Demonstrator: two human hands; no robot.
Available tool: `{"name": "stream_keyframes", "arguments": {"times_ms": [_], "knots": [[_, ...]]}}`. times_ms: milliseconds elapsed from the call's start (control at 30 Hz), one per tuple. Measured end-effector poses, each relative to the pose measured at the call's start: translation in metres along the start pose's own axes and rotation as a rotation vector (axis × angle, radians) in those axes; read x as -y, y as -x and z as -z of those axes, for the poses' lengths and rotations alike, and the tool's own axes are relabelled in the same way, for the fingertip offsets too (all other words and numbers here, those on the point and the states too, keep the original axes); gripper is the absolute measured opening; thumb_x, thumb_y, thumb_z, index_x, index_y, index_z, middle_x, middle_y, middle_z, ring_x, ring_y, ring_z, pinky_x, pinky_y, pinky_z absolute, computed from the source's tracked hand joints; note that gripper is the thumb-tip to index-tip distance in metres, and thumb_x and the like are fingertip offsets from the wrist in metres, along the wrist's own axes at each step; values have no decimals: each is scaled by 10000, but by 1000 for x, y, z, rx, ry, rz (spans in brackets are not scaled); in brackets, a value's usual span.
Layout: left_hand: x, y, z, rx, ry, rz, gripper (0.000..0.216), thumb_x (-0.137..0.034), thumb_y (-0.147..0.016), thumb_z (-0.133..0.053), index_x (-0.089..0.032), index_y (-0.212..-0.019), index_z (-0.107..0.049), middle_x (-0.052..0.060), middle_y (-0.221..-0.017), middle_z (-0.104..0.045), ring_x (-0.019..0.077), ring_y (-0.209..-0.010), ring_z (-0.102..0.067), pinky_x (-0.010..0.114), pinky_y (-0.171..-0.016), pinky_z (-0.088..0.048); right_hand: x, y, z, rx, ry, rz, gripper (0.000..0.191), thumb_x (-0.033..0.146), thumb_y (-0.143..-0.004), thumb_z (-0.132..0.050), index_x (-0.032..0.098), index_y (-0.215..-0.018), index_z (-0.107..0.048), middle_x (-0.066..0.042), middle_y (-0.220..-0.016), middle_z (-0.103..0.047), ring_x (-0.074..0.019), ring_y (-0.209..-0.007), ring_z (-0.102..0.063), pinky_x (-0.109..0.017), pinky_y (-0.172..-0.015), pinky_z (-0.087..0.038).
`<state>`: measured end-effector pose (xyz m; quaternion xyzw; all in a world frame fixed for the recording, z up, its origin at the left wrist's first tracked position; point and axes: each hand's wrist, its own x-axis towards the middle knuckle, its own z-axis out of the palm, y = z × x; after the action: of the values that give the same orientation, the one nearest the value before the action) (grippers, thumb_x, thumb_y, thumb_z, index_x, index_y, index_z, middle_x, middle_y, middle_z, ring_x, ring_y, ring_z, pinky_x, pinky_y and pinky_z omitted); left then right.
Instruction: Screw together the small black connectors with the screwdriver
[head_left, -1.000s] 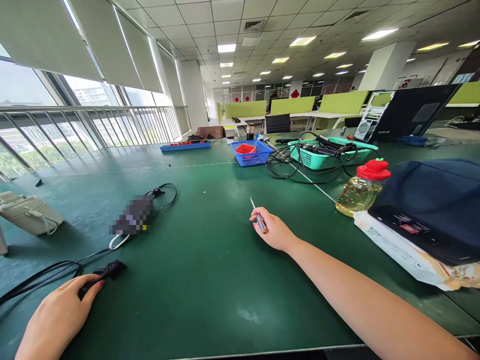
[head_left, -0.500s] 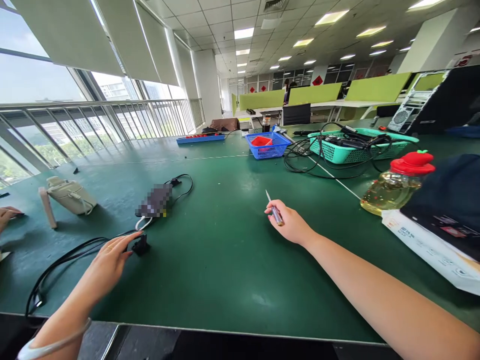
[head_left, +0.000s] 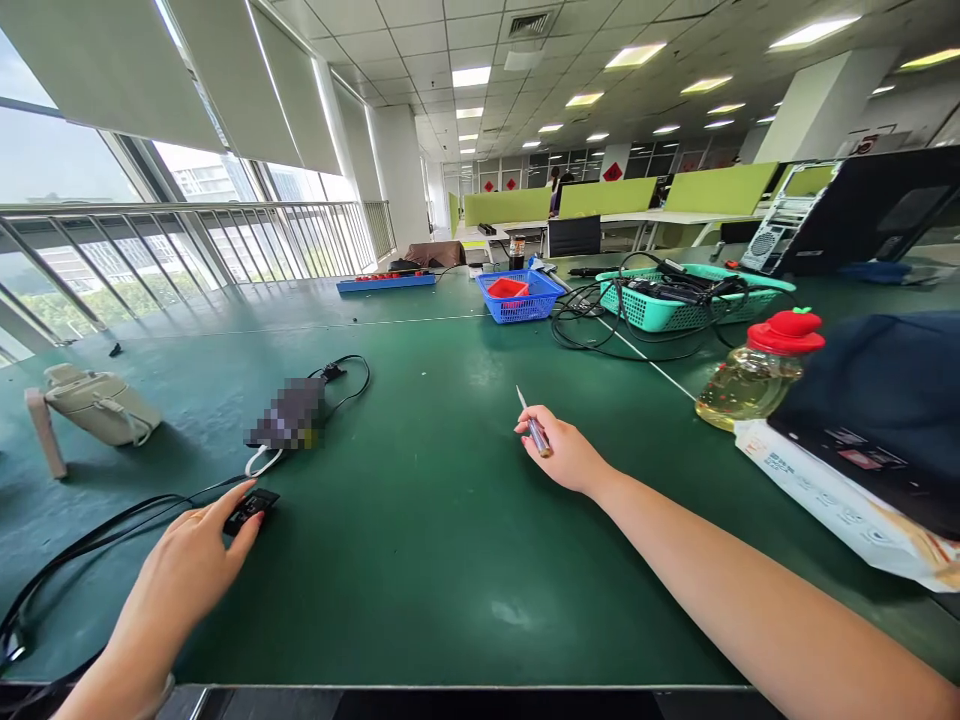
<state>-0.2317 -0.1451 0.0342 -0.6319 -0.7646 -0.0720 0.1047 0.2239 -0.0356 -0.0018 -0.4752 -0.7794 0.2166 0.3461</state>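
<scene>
My left hand (head_left: 184,565) has thumb and index finger on the two sides of a small black adapter-like block (head_left: 253,510) with pale print on its upper face. It lies at the table's left front, and black cables run close behind the hand. My right hand (head_left: 562,450) is closed round a slim screwdriver (head_left: 538,437) with a clear, purplish handle. Its metal tip points up and away from me, above the middle of the green table (head_left: 420,560). Just beyond the left hand rests a dark, pixelated device (head_left: 289,415) with a white loop and a black cord.
A beige bottle-shaped bag (head_left: 105,405) lies at the left, near the black cables (head_left: 82,545). Farther back are a blue basket (head_left: 521,305) and a green basket (head_left: 675,312) of cables. At right stand a red-lidded bottle (head_left: 750,385) and a white package (head_left: 840,500) under dark cloth (head_left: 885,410).
My left hand has closed on the black block, whose printed face now shows. The right hand keeps its hold on the screwdriver. The view has shifted to the right; another person's hand has left it.
</scene>
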Motion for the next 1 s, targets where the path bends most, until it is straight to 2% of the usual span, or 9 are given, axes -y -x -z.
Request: {"name": "stream_keyframes", "arguments": {"times_ms": [133,233,400,500,600,667,767,900,1000], "knots": [[1,-2,-9,90,-40,-10,596,-398,-905,-334,-84,-1382,-503,168,-1075,-723,345,-998,-671,458,-890,-498,-1,-1,-1,5,-5,2,212,273,-858,-506,247,-1062,-454,-41,-1023,-673,-158,-769,-644,-329,-729,-508],[3,-4,-15,109,-25,-59,630,-384,-894,-318,-43,-1403,-468,209,-1191,-679,352,-1045,-664,466,-930,-487,-2,-1,-1,11,-3,3,209,280,-864,-499,250,-1064,-450,-38,-1026,-671,-156,-759,-640,-326,-716,-505],[0,-5,-6,156,64,1,553,-437,-900,-328,-145,-1285,-597,170,-1131,-712,350,-1007,-681,458,-864,-521,-2,-1,-1,16,-2,0,217,278,-859,-509,249,-1067,-455,-40,-1024,-672,-152,-748,-638,-326,-714,-506],[-17,-8,7,154,96,22,483,-423,-906,-329,-210,-1207,-640,115,-1128,-720,320,-1003,-685,422,-846,-527,-2,-1,-1,13,-7,0,219,269,-858,-510,248,-1070,-458,-39,-1024,-672,-152,-759,-639,-329,-725,-508],[-52,-14,27,107,186,-66,447,-438,-881,-392,-241,-1201,-634,77,-1118,-723,290,-985,-679,399,-876,-520,-2,-1,-2,19,-3,-17,218,267,-859,-513,249,-1072,-470,-33,-1020,-674,-152,-763,-640,-325,-721,-508],[-85,-20,39,77,264,-169,437,-453,-883,-426,-252,-1215,-626,58,-1171,-704,277,-1041,-652,403,-946,-492,-3,-1,-3,24,-2,-21,228,254,-852,-522,251,-1078,-490,-27,-1020,-673,-152,-780,-641,-314,-719,-509],[-143,-32,48,99,365,-366,394,-427,-888,-480,-269,-1218,-627,38,-1183,-696,250,-1084,-628,382,-969,-485,-5,-1,-3,36,25,2,279,169,-801,-536,252,-1067,-546,-14,-983,-672,-153,-807,-634,-299,-724,-505],[-211,-50,31,173,400,-651,310,-284,-900,-516,-244,-1172,-657,55,-1171,-704,240,-1093,-617,372,-971,-481,-6,-2,-2,68,170,83,368,46,-742,-502,236,-1028,-633,-25,-935,-672,-183,-888,-607,-322,-786,-486],[-244,-55,9,218,387,-771,293,-222,-895,-531,-224,-1158,-660,68,-1133,-715,248,-1051,-631,393,-963,-480,-4,-2,-2,130,296,181,388,12,-752,-493,225,-1018,-679,-46,-931,-678,-206,-912,-578,-346,-828,-461]]}}
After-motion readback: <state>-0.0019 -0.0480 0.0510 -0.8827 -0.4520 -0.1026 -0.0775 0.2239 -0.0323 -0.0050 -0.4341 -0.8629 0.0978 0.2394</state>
